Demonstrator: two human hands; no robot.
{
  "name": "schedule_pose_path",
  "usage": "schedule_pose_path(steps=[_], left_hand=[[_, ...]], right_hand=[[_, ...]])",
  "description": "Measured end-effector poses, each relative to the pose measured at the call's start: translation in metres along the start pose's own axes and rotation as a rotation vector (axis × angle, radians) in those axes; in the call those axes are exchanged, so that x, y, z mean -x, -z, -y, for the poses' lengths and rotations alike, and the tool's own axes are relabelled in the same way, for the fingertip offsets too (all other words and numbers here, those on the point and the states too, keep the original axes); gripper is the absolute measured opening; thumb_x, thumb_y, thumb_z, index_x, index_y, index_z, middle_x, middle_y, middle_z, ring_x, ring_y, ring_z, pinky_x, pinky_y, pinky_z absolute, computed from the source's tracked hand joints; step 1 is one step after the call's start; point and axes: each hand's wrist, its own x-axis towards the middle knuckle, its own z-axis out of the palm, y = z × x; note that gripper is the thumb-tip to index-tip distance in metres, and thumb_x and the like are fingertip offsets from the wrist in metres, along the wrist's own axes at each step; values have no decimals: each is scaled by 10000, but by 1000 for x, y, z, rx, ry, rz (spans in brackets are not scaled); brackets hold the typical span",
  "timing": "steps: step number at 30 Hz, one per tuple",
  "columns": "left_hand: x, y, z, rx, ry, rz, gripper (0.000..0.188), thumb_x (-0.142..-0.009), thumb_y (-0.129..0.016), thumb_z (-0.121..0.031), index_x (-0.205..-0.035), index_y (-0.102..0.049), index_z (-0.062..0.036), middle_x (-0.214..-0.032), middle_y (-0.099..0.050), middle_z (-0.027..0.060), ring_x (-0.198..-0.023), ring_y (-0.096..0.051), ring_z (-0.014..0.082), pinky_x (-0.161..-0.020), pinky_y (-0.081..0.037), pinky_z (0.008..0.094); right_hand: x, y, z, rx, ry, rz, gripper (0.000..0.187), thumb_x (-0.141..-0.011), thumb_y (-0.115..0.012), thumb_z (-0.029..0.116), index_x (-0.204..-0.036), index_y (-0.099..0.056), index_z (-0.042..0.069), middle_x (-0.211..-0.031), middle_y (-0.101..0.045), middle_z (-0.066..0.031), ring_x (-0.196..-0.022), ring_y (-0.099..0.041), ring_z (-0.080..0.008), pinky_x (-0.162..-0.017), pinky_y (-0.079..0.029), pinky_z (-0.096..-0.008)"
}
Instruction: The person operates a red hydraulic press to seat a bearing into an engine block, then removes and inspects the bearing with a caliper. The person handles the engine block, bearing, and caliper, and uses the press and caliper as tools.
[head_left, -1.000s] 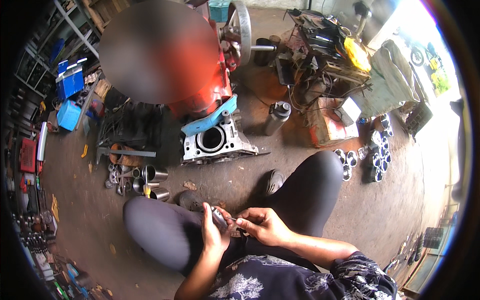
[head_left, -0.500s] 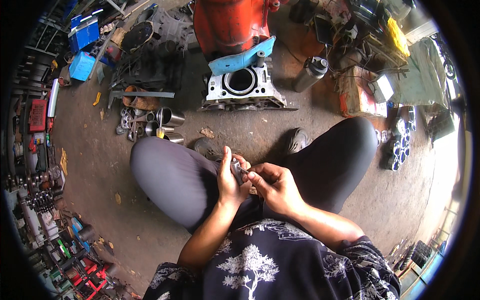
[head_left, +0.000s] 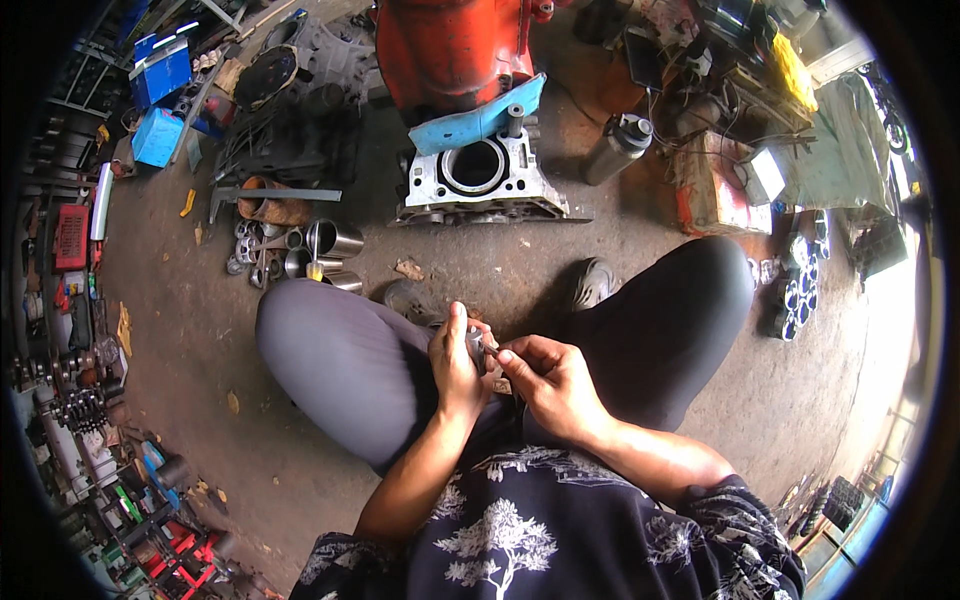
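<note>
Between my knees, my left hand (head_left: 456, 378) is closed around a small grey metal part (head_left: 475, 346), its thumb pointing up alongside. My right hand (head_left: 560, 388) pinches a thin dark piece (head_left: 491, 350) between thumb and fingers, right against that part. The fingers cover much of both, so their exact kind does not show. Ahead on the floor rests a silver engine block (head_left: 524, 187) with a round bore. A blue curved sheet (head_left: 475, 124) leans behind it, against a large red metal casing (head_left: 450, 55).
Metal cylinder sleeves (head_left: 342, 238) and connecting rods lie beyond my left knee, near a long metal caliper (head_left: 300, 194). A grey flask (head_left: 622, 148) stands right of the block. Several silver ring-like parts (head_left: 790, 298) lie beyond my right knee. Tools and machine parts crowd the left edge.
The grey metal part has turned slightly within my left hand. My right hand keeps its pinch close to it. The view has shifted a little.
</note>
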Motion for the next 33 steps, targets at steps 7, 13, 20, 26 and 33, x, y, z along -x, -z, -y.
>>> schedule_pose_path(steps=[7, 13, 20, 26, 33], left_hand=[[-3, 5, 1, 94, 58, -4, 449, -1058, -526, -450, -852, -559, -52, -643, -551, 37, -497, -493, 102, -492, -412, 234], [-1, 5, 1, -4, -28, -37, 452, -1050, -551, -436, -835, -588, -41, -629, -550, 23, -472, -487, 94, -462, -388, 237], [7, 10, -5, -787, -644, 16, 364, -1024, -614, -259, -753, -620, -15, -627, -604, 33, -477, -530, 85, -444, -393, 261], [18, 24, -9, -803, -532, 127, 374, -1027, -601, -252, -745, -614, -6, -612, -601, 25, -490, -541, 87, -473, -412, 266], [24, 17, -15, -802, -500, 125, 356, -1024, -605, -194, -732, -549, 3, -639, -639, 87, -571, -567, 130, -548, -422, 317]], right_hand=[[-3, 1, -2, 33, 5, -3, 238, -1027, -646, 194, -990, -681, -38, -736, -659, -17, -672, -538, -42, -576, -439, -239], [-4, 2, 0, 78, -44, 13, 241, -1020, -659, 204, -976, -681, -32, -734, -657, -21, -674, -536, -41, -576, -437, -247], [3, 9, 6, 206, -34, 21, 205, -1009, -655, 165, -942, -688, -25, -708, -649, -39, -621, -525, -56, -533, -437, -276], [3, 12, 0, 271, 65, 89, 164, -985, -680, 133, -971, -710, -28, -775, -704, -65, -683, -591, -67, -595, -488, -272], [6, 13, 0, 186, 93, 81, 142, -968, -688, 112, -946, -704, -28, -734, -684, -71, -664, -577, -57, -584, -486, -281]])
